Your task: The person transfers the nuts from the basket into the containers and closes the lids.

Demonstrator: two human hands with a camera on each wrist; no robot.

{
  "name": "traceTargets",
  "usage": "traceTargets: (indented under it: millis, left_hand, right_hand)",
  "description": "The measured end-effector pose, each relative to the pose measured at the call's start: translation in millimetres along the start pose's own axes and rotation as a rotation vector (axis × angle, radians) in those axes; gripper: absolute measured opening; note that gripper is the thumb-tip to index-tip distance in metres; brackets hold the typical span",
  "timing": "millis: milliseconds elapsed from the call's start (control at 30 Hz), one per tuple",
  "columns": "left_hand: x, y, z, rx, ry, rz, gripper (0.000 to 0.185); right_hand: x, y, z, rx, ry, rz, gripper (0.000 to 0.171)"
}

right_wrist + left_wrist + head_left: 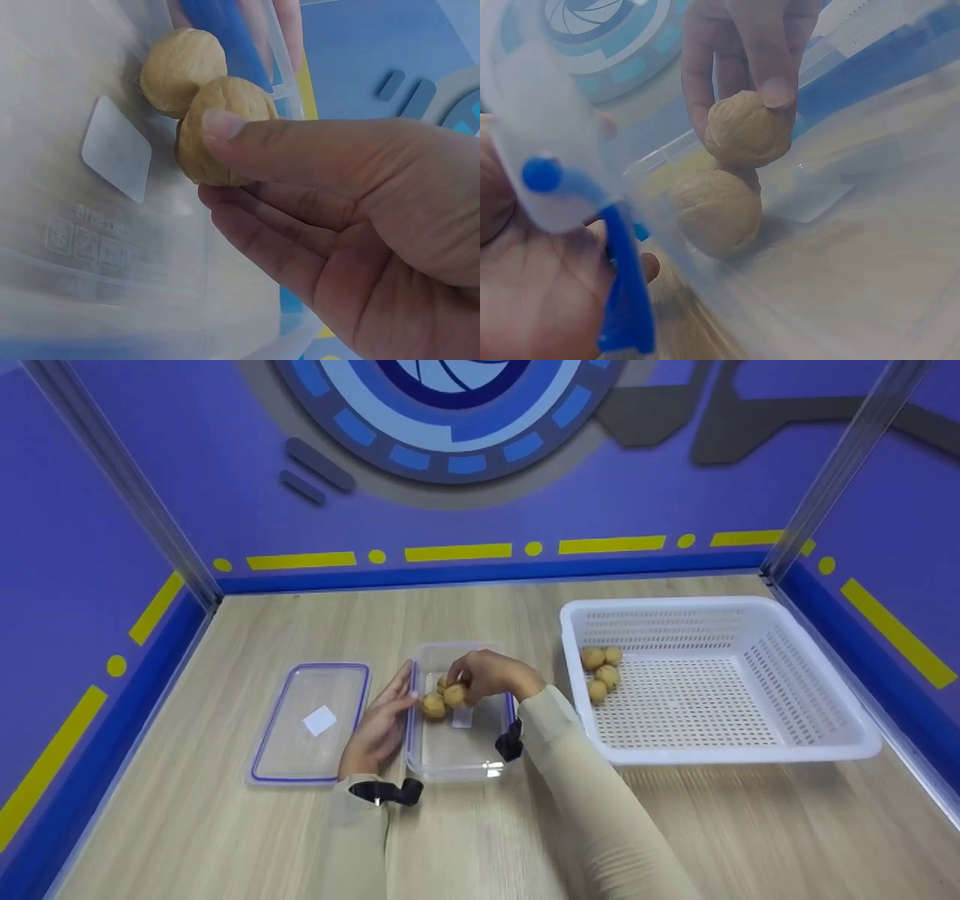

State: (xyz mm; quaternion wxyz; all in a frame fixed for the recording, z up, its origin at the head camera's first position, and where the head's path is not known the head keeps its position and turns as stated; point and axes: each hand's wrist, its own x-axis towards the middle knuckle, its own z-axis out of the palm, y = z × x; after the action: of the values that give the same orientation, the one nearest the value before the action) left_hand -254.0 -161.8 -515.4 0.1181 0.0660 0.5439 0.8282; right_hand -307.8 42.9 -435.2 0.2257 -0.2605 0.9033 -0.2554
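Head view: inside a clear, rectangular plastic container (pixel 450 754), a person's right hand (pixel 491 673) pinches a round, tan, wrinkled walnut (pixel 454 694); the left hand (pixel 379 727), fingers extended, lies along the container's left wall. Left wrist view: the pinched walnut overlaps another walnut (pixel 718 214). Right wrist view: mirrored lettering (pixel 101 214), too faint to read surely, tops square symbols (pixel 90 244) near a white label (pixel 118 150).

The bare left hand (pixel 377 729) extends its fingers forward, while beyond the beige-sleeved right forearm (pixel 600 791) the bare right hand (pixel 493 673) pinches with thumb and fingers.
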Motion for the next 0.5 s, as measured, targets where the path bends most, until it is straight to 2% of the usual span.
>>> traceTargets:
  millis: [200,500]
  left_hand:
    - [0.1,0.0,0.7,-0.002,-0.009,0.005,0.065]
    - [0.6,0.2,0.8,-0.011,-0.005,-0.008,0.066]
  right_hand:
    - [0.7,2.1,2.9,-0.001,-0.002,0.002,0.038]
    - [1.2,-0.5,5.2,-0.04,-0.026,0.065,0.038]
